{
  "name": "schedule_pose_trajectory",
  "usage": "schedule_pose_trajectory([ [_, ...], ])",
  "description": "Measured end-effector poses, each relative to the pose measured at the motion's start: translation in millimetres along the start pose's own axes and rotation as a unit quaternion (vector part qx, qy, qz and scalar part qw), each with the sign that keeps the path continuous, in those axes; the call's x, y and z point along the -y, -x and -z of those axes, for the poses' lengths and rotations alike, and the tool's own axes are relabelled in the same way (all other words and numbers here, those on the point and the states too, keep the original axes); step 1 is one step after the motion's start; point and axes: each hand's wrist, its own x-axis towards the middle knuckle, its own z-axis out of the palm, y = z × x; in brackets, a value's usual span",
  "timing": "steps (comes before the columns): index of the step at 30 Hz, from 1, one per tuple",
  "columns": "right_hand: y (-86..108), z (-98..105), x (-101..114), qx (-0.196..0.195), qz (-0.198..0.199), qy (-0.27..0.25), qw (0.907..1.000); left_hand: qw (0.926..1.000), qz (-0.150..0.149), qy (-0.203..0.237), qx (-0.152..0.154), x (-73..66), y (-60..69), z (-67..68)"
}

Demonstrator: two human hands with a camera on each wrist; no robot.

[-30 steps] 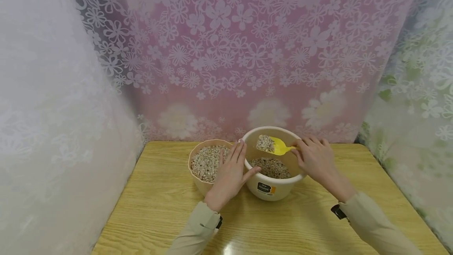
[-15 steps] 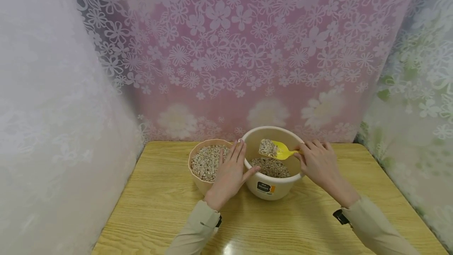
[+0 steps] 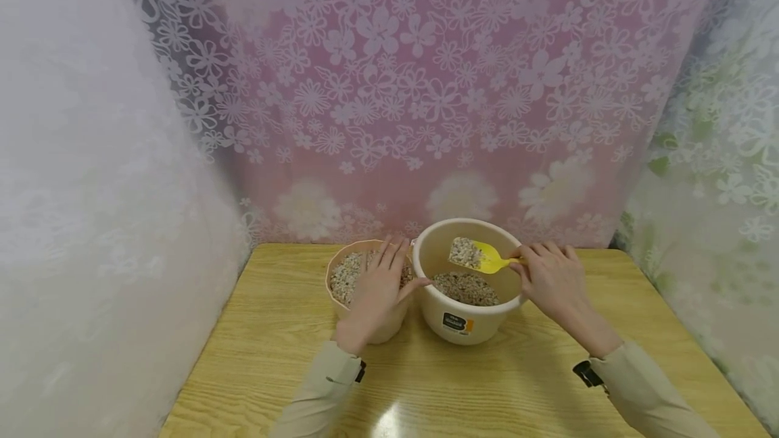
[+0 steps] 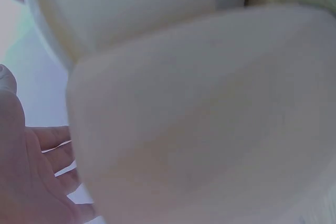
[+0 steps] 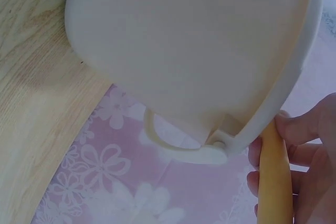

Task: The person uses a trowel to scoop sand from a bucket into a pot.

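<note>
L hand point(image 3: 376, 288) shifted left, fingers straight; R hand point(image 3: 552, 282) grips scoop point(image 3: 490, 259) pointing L, long axis approx. crosswise.

The left hand point(image 4: 30, 169) has its fingers point(image 4: 58, 158) partly hidden behind a pale bowl point(image 4: 205, 124), a whitish bucket point(image 4: 152, 6) beyond it.

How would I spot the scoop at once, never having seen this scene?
On the wooden table stands a labelled cream bucket. Over its opening, the right hand holds the scoop. Unlike the pale bucket and bowl, it is bright yellow.
</note>
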Motion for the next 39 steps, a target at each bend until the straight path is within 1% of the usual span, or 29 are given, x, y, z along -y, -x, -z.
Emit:
schedule_pose_trajectory([
  [4, -1.3, 1.3, 1.9, 0.006, -0.011, -0.001, 0.9999, 0.9997, 0.02, -0.001, -0.016, 19.5, 5.3, 11.9],
  [9, -5.4, 6.3, 6.0, 0.015, -0.023, -0.003, 0.9996, 0.9974, 0.055, 0.017, -0.043, 50.8, 21.7, 18.1],
  [13, -10.5, 11.0, 10.1, 0.02, -0.027, -0.005, 0.9994, 0.9951, 0.081, 0.039, -0.041, 72.1, 38.0, 19.3],
  [17, -16.2, 14.1, 15.3, 0.03, -0.031, -0.002, 0.9991, 0.9937, 0.099, 0.043, -0.031, 85.5, 51.7, 18.1],
  [22, -26.0, 17.8, 23.2, 0.039, -0.034, 0.003, 0.9987, 0.9934, 0.106, 0.04, -0.013, 92.9, 61.2, 14.5],
  [25, -35.3, 21.5, 30.2, 0.063, -0.04, 0.002, 0.9972, 0.9931, 0.109, 0.044, -0.004, 94.4, 63.4, 12.6],
  [28, -46.1, 24.8, 39.6, 0.092, -0.044, 0.001, 0.9948, 0.9928, 0.111, 0.044, -0.007, 94.7, 64.6, 11.3],
  [35, -66.4, 22.3, 67.4, 0.103, -0.005, 0.003, 0.9946, 0.9928, 0.11, 0.043, -0.02, 94.6, 65.1, 8.9],
  [39, -75.6, 18.8, 86.0, 0.126, 0.013, 0.015, 0.9918, 0.9924, 0.113, 0.046, -0.018, 93.9, 65.1, 8.0],
])
